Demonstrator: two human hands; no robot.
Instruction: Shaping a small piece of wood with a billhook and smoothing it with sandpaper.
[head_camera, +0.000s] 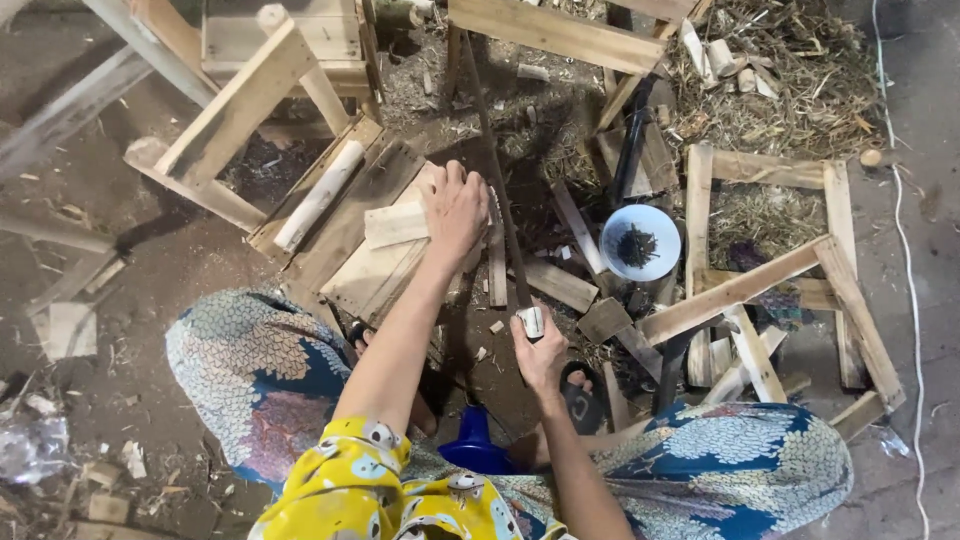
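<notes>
My left hand (455, 207) lies flat with spread fingers on a pale wooden board (396, 224), pressing it down on a low slatted wooden frame (345, 230). My right hand (538, 352) is closed round the handle of a long dark blade (495, 180), a saw or long knife. The blade runs up and away from my hand and passes just right of the left hand's fingers, along the end of the board. My arms come from yellow patterned sleeves, and my knees in blue patterned cloth sit either side.
A white bowl (640, 242) with dark small pieces stands right of the blade. Rough wooden frames (770, 270) lie at right, more frames (250, 90) at upper left. Offcuts, shavings and straw (790, 70) cover the dirt floor. A blue object (473, 445) sits between my knees.
</notes>
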